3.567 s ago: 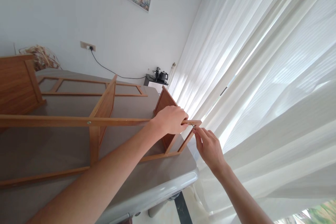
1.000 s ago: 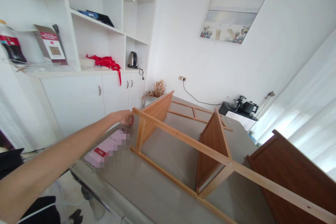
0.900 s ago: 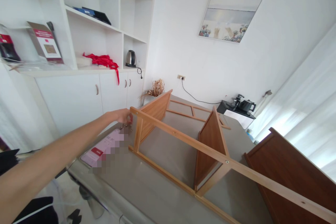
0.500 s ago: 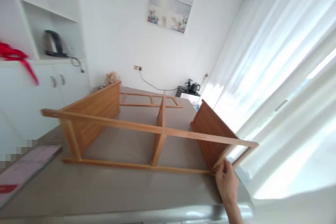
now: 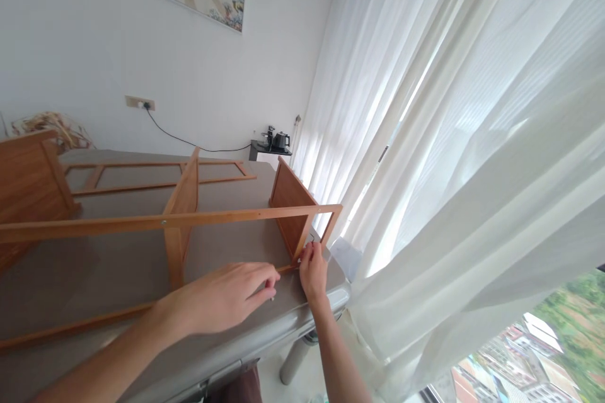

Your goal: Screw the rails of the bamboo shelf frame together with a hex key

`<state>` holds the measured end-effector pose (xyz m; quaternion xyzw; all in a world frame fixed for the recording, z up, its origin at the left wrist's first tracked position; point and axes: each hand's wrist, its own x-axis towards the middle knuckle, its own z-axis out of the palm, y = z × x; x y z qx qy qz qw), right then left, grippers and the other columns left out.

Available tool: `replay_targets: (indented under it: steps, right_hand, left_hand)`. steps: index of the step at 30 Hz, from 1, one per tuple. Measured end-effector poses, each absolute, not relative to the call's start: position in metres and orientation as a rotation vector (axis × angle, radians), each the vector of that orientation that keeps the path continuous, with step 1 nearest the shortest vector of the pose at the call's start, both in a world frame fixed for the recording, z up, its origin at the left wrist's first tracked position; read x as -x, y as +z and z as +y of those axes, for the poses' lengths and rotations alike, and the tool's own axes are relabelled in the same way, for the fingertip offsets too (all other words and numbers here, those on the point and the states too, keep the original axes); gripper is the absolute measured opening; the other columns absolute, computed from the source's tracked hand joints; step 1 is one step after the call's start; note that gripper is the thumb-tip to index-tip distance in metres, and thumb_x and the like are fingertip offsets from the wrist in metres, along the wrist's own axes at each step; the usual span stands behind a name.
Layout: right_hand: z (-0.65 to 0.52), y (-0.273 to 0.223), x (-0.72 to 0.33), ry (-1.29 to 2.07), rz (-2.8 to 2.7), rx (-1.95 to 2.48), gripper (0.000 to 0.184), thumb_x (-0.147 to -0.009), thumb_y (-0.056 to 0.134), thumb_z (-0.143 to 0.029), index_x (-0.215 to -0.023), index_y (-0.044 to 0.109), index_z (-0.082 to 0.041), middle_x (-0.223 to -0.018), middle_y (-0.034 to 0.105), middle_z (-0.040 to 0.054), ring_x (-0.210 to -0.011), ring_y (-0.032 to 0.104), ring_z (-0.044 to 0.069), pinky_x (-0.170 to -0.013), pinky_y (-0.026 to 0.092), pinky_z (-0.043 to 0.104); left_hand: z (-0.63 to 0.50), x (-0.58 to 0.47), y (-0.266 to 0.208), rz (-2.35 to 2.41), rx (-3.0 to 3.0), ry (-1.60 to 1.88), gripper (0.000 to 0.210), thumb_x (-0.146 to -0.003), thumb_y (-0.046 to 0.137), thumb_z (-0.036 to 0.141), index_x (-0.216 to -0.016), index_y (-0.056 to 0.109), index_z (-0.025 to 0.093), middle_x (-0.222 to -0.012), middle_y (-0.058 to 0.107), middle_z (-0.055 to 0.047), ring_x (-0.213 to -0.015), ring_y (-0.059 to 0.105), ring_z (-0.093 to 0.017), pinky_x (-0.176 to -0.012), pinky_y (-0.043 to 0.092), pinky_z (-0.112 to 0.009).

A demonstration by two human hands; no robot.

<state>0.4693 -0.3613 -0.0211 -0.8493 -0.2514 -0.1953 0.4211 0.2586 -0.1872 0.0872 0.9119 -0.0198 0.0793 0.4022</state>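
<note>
A wooden shelf frame (image 5: 222,216) lies on its side on a grey-covered table, its rails joined by upright panels. At its right end, my right hand (image 5: 312,271) is closed by the lower corner, beside the end panel (image 5: 293,201). A thin, dark, bent piece like a hex key (image 5: 312,238) sticks up from its fingertips. My left hand (image 5: 231,296) hovers just left of it, in front of the lower rail (image 5: 286,269). Its thumb and forefinger pinch a tiny shiny piece, too small to name. The middle panel (image 5: 184,201) stands behind my left forearm.
A flat wooden ladder-like frame (image 5: 127,189) lies toward the table's far side. White curtains (image 5: 425,138) hang close along the right. A small black stand with a kettle (image 5: 282,140) is by the back wall, its cord running to a socket (image 5: 140,102).
My view has swung right and closer to the frame's right end. My left hand has come into view beside the lower rail. My right hand stays at the lower right corner.
</note>
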Motion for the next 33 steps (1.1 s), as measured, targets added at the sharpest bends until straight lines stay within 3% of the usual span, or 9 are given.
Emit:
replay_targets:
  steps: [2, 7, 13, 19, 27, 30, 33]
  right_hand:
    - [-0.361, -0.022, -0.469, -0.489, -0.637, 2.125, 0.039, -0.108, 0.024, -0.042, -0.092, 0.055, -0.024, -0.078, 0.074, 0.0015, -0.066, 0.072, 0.018, -0.059, 0.044, 0.027]
    - [-0.359, -0.029, -0.471, -0.524, -0.632, 2.131, 0.036, -0.108, 0.027, -0.043, -0.089, 0.052, -0.025, -0.071, 0.071, 0.0004, -0.06, 0.07, 0.02, -0.052, 0.038, 0.028]
    - [-0.357, -0.033, -0.475, -0.533, -0.641, 2.109, 0.037, -0.107, 0.028, -0.044, -0.083, 0.049, -0.027, -0.06, 0.065, -0.0012, -0.048, 0.064, 0.021, -0.046, 0.032, 0.03]
    - [-0.358, -0.03, -0.475, -0.503, -0.654, 2.094, 0.032, -0.107, 0.03, -0.041, -0.085, 0.048, -0.028, -0.06, 0.064, -0.0023, -0.05, 0.065, 0.022, -0.047, 0.033, 0.031]
    - [-0.357, -0.025, -0.472, -0.55, -0.732, 2.054, 0.032, -0.108, 0.033, -0.038, -0.084, 0.052, -0.027, -0.06, 0.063, -0.0023, -0.048, 0.062, 0.021, -0.045, 0.033, 0.03]
    - [-0.359, -0.026, -0.471, -0.639, -0.732, 2.022, 0.031, -0.108, 0.036, -0.034, -0.086, 0.055, -0.026, -0.066, 0.065, -0.0013, -0.054, 0.064, 0.02, -0.05, 0.039, 0.029]
    - [-0.363, -0.029, -0.47, -0.792, -0.732, 1.947, 0.029, -0.109, 0.035, -0.03, -0.096, 0.061, -0.023, -0.082, 0.07, 0.004, -0.073, 0.07, 0.019, -0.065, 0.051, 0.029]
  left_hand:
    - [-0.2, -0.306, 0.083, -0.146, -2.268, 0.095, 0.033, -0.099, 0.051, 0.048, -0.111, 0.071, 0.026, -0.112, 0.074, -0.004, -0.102, 0.068, -0.024, -0.089, 0.048, -0.031]
    - [-0.199, -0.375, 0.045, -0.193, -2.233, 0.091, 0.036, -0.099, 0.048, 0.048, -0.095, 0.068, 0.019, -0.102, 0.07, -0.006, -0.096, 0.066, -0.022, -0.091, 0.048, -0.032]
    - [-0.202, -0.379, 0.011, -0.157, -2.123, 0.137, 0.032, -0.1, 0.048, 0.044, -0.091, 0.065, 0.018, -0.1, 0.069, -0.005, -0.093, 0.063, -0.02, -0.09, 0.048, -0.031]
    - [-0.197, -0.384, 0.0, -0.095, -1.979, 0.062, 0.041, -0.101, 0.046, 0.054, -0.102, 0.067, 0.019, -0.103, 0.072, -0.005, -0.1, 0.064, -0.023, -0.093, 0.045, -0.031]
    - [-0.192, -0.385, -0.002, -0.012, -1.91, 0.099, 0.047, -0.097, 0.047, 0.062, -0.1, 0.066, 0.019, -0.1, 0.072, -0.005, -0.099, 0.064, -0.023, -0.092, 0.045, -0.033]
    - [-0.193, -0.385, -0.002, -0.008, -1.828, 0.11, 0.047, -0.096, 0.05, 0.064, -0.101, 0.064, 0.02, -0.104, 0.072, -0.006, -0.105, 0.065, -0.024, -0.098, 0.045, -0.035]
    - [-0.193, -0.388, -0.006, 0.001, -1.671, 0.14, 0.049, -0.09, 0.058, 0.067, -0.099, 0.061, 0.019, -0.105, 0.07, -0.007, -0.105, 0.066, -0.025, -0.095, 0.049, -0.037]
